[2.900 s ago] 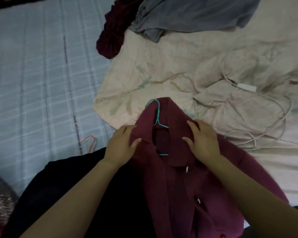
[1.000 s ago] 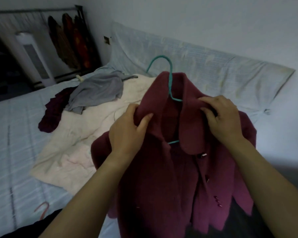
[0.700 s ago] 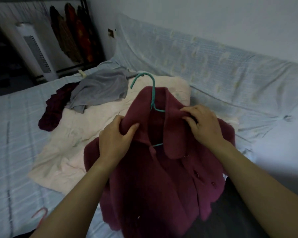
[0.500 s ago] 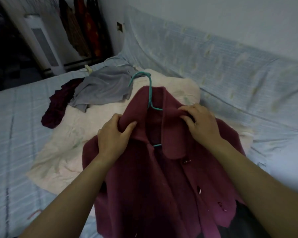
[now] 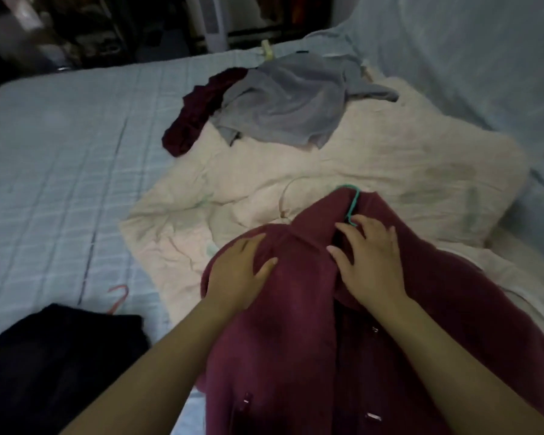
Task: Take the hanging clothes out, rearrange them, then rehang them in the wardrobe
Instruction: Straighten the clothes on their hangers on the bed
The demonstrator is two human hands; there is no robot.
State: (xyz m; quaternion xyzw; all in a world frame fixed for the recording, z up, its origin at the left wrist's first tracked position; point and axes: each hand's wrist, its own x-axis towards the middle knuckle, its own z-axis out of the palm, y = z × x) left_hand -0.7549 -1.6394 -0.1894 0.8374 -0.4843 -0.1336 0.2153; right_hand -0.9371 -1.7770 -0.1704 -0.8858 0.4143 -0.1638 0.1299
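Coat [image 5: 280,356] across quilt [image 5: 390,158] edge, sheet [image 5: 60,167] leftward

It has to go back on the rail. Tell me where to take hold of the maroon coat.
Probably the teal hanger hook poking out of the collar, taken from above: it alone is rigid, while the maroon coat lies limp on the bed.

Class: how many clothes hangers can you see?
2: a teal hanger in the maroon coat; a pink hanger beside the black garment. More may hide under clothes.
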